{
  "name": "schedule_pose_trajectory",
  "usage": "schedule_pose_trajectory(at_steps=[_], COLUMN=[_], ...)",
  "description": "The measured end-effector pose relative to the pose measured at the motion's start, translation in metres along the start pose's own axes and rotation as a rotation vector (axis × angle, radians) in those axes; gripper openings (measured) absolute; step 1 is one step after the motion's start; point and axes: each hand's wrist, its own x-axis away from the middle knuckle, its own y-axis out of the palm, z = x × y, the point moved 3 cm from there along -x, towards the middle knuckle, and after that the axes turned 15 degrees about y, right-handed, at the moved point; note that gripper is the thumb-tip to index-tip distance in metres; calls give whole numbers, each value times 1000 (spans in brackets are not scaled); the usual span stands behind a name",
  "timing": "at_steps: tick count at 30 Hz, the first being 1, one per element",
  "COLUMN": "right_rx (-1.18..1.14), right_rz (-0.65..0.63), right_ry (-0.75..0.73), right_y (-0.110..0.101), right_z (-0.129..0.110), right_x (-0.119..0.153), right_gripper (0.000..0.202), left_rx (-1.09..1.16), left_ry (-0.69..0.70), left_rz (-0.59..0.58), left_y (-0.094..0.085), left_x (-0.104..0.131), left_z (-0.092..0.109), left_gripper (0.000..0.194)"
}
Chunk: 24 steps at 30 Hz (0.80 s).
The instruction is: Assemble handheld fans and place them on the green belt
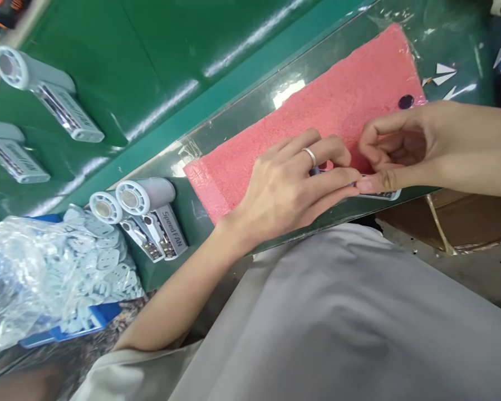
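On the front edge of a pink foam pad (334, 92), a mostly hidden handheld fan (386, 195) lies under my hands. Only its pale rim and part of its dark inside show. My left hand (290, 186), with a ring on one finger, reaches across it, fingers bent over and closed on it. From the right comes my right hand (401, 147); its thumb presses down at the fan beside my left fingertips, and its other fingers are curled in. Whether something small sits between the fingertips is hidden.
Two opened handheld fans (167, 234) stand left of the pad. More fans (62, 103) lie on the green surface (158, 33) farther back. A blue bin (108, 312) holds a plastic bag of pale parts (108, 259). White scraps (445, 75) and a dark disc (406, 102) lie at the right.
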Motion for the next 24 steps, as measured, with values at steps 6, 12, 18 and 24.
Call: schedule_pose_trajectory(at_steps=[6, 12, 18, 24], right_rx=[-71, -90, 66, 605], right_rz=[40, 11, 281, 651], right_ry=[-69, -37, -239, -686], right_y=[11, 16, 32, 72], right_z=[-8, -9, -8, -16], right_x=[8, 11, 21, 34], right_gripper=[70, 58, 26, 33], left_rx=[-51, -103, -114, -114], left_ry=[68, 127, 158, -79], left_rz=[55, 106, -28, -231], left_y=[-2, 1, -15, -26], left_x=[2, 0, 3, 18], left_z=[-2, -3, 15, 32], left_gripper=[35, 32, 15, 48])
